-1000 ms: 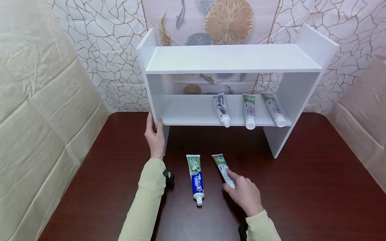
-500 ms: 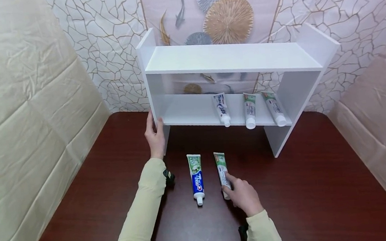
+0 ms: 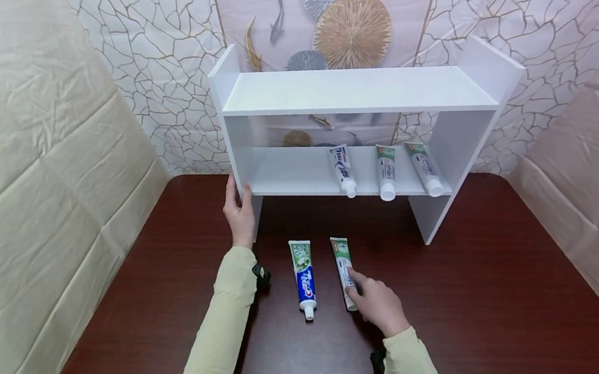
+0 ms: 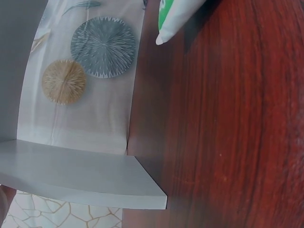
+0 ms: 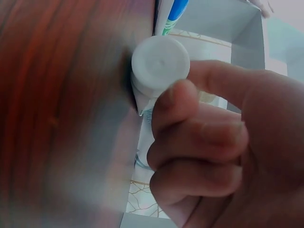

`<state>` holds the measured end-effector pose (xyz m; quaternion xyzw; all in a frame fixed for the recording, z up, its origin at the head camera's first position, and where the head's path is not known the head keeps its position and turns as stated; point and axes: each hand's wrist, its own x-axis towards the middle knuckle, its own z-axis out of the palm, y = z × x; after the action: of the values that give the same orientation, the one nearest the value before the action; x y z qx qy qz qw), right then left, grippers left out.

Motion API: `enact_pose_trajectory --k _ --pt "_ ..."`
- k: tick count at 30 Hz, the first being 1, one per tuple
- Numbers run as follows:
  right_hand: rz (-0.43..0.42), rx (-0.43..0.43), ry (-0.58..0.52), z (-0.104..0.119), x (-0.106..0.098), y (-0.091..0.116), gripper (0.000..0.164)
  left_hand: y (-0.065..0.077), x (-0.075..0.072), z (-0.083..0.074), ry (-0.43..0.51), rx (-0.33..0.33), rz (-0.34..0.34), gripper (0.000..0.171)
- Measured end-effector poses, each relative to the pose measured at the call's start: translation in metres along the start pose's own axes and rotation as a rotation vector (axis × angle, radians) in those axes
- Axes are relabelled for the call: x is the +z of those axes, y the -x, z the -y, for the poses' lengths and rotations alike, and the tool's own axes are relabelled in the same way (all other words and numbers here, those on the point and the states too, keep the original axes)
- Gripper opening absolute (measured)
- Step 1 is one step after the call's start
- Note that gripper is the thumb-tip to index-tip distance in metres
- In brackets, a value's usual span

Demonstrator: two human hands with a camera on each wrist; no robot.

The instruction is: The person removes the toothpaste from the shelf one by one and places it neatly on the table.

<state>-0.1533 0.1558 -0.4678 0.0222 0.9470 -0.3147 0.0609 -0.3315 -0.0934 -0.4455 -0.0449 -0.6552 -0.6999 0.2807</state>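
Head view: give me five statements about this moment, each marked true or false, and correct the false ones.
1. Three toothpaste tubes lie on the lower board of the white shelf unit. True.
2. Both hands hold toothpaste tubes. False: the left hand grips the shelf unit's side panel.
3. The right hand holds a green-ended white toothpaste tube near its cap. True.
4. A blue-and-green toothpaste tube stands upright. False: the blue-and-green toothpaste tube lies flat on the table.
5. The tubes on the lower board have their caps toward the person. True.
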Motion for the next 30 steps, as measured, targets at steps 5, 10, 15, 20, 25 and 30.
enact_pose_trajectory --k 5,10,15,20,25,30 --pt "-0.013 -0.006 0.017 0.0 -0.002 0.0 0.044 0.002 -0.002 -0.011 0.029 -0.022 0.049 0.053" --pt "-0.027 -0.005 0.035 0.002 -0.003 -0.002 0.044 0.007 -0.003 -0.031 0.037 -0.022 0.073 0.052" --pt "-0.071 -0.033 0.088 0.004 -0.003 -0.001 0.042 0.01 -0.005 -0.035 0.059 -0.034 0.073 0.053" --pt "-0.144 -0.066 0.09 0.009 -0.003 -0.002 0.042 0.01 -0.006 -0.033 0.064 -0.025 0.085 0.054" --pt "-0.219 -0.126 0.049 0.017 -0.01 -0.006 0.041 0.01 -0.007 -0.034 0.061 -0.028 0.098 0.055" --pt "-0.299 -0.207 0.016 0.027 -0.019 -0.01 0.039 0.011 -0.008 -0.035 0.059 -0.026 0.099 0.055"
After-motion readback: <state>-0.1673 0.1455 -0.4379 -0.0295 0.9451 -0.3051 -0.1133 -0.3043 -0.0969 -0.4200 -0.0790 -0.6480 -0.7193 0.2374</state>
